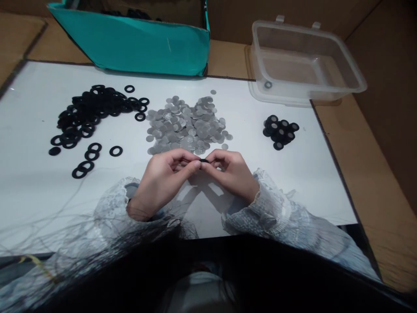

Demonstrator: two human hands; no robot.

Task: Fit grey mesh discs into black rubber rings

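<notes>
A big bench with a flat white top (283, 191) lies under the hands. On its far side sits a blue-green cardboard box (146, 43), and the dark things inside it are too dim to tell apart. To the right of the box is a see-through plastic tub (286, 85). In front of the box, by its left part, lies a wide heap of flat black rings (100, 102). In front of the box's right part is a heap of thin, round, silver-grey discs (187, 126). Farther out from the box, past those discs, are the left hand (166, 180) and the right hand (233, 174). Out to the right of the box and nearer is a little pile of black rounds with grey middles (280, 131). Both hands pinch one small, round black piece (204, 161), well in front of the box's right end; fingers hide most of it.
</notes>
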